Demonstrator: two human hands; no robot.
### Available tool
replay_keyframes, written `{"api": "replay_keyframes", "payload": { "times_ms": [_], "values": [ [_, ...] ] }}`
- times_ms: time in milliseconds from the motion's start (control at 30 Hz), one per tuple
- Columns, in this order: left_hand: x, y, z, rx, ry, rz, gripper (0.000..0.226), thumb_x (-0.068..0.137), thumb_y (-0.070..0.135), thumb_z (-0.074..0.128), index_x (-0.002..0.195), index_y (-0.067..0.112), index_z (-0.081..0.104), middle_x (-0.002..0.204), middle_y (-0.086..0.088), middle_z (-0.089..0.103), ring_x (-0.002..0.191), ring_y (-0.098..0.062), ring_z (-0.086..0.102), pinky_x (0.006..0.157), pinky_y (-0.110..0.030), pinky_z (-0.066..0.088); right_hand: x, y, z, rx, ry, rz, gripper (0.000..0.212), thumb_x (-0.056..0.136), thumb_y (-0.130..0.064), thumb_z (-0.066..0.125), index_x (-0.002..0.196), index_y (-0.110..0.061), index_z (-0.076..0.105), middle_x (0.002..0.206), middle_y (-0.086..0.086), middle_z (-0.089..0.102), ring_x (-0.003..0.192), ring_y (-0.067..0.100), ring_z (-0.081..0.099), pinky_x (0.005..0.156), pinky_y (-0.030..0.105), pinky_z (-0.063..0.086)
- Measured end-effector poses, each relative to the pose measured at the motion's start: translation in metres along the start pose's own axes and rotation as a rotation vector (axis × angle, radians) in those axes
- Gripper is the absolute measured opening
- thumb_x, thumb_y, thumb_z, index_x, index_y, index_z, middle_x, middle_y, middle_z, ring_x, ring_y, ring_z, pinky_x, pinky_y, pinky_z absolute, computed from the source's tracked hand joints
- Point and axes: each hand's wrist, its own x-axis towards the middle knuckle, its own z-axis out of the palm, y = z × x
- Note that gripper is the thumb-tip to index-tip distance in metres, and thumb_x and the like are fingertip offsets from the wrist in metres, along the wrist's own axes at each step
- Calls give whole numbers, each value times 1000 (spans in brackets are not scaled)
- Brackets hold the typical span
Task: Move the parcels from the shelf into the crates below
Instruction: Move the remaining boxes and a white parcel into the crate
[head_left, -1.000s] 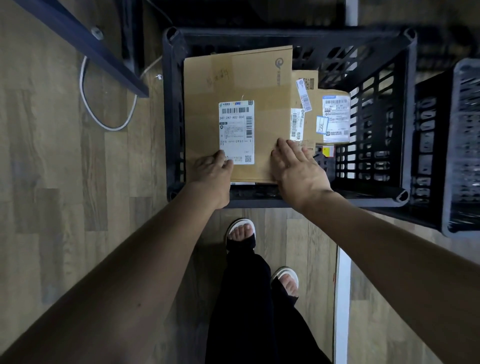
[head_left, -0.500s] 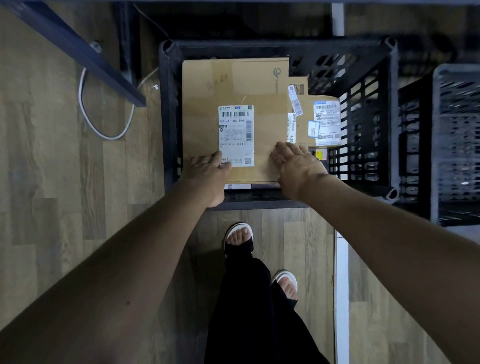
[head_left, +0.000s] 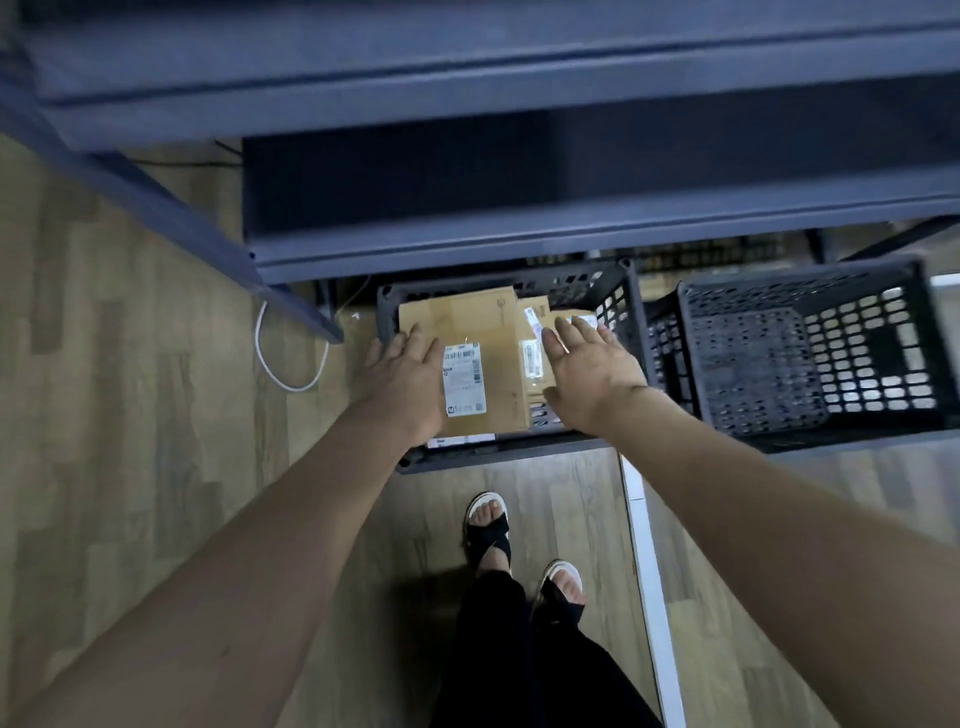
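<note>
**A:** Wood-plank floor (head_left: 130, 415), blue shelf (head_left: 519, 249) overhanging at the top, two black crates under it. What have you got?

**B:** I'm looking straight down. The left crate (head_left: 387, 332) holds the big parcel (head_left: 498, 364), lying flat with its label (head_left: 464, 382) up. A smaller parcel (head_left: 535, 332) sits beside it on the right, partly tucked under. The right crate (head_left: 810, 364) looks empty from here.

**A:** Hands?

**B:** Left hand (head_left: 402, 382) is spread, fingers apart, over the big parcel's left edge. Right hand (head_left: 592, 371) is spread too, over the smaller parcel. Neither grips anything. I can't tell whether the palms touch the cardboard or hang just above it.

**A:** So that one's delivered, by my reading?

**B:** I'd say so. No parcels show on the shelf tiers I can see; the picture is dim and a bit blurred.

**A:** What worries you?

**B:** The shelf edge sits right above the left crate's far side; I'd judge a quick straightening could knock head or knuckles on it. The white cable (head_left: 291, 369) loops on the floor near the left crate, so a sidestep in those sandals (head_left: 485, 530) could snag it. And stacking more into the left crate may crush the smaller parcel while the right crate goes unused.
</note>
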Motion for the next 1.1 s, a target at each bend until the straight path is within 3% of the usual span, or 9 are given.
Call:
{"api": "replay_keyframes", "payload": {
  "times_ms": [133,200,267,433,733,1100],
  "values": [
    [-56,12,-64,-71,116,46,59,97,35,44,149,20,19,154,-6,16,139,-27,20,115,-39,13,-58,-2,-58,149,124,25,72,98,-39,41,152,-8,4,156,11,16,145,27,12,119,39,11],
    [-83,21,-94,-82,166,91,45,96,35,44,138,17,39,142,-5,36,130,-26,34,107,-39,27,-86,-4,-80,218,179,28,71,97,-38,43,151,-9,8,153,10,22,143,27,16,118,38,14],
    [-107,29,-119,-101,222,124,38,96,36,44,129,17,46,136,-3,43,125,-25,39,101,-38,32,-114,-3,-97,251,239,38,67,97,-38,43,151,-10,14,152,9,25,142,26,19,117,37,17],
    [-156,45,-162,-254,363,157,41,98,34,41,137,22,43,138,2,44,127,-21,37,103,-37,30,-171,7,-125,325,393,64,53,95,-36,46,142,-15,34,142,8,36,131,26,34,105,36,31],
    [-180,57,-213,-286,525,186,44,98,37,42,140,24,40,145,5,36,134,-17,30,107,-33,25,-210,31,-164,455,578,101,64,97,-33,45,151,-11,18,155,13,20,139,29,27,111,37,29],
    [-158,82,-329,-249,761,221,44,97,35,45,138,20,44,140,4,43,127,-19,40,102,-33,33,-211,125,-262,433,921,82,60,95,-31,50,148,-9,29,148,10,36,134,27,34,106,36,33]
  ]
}}
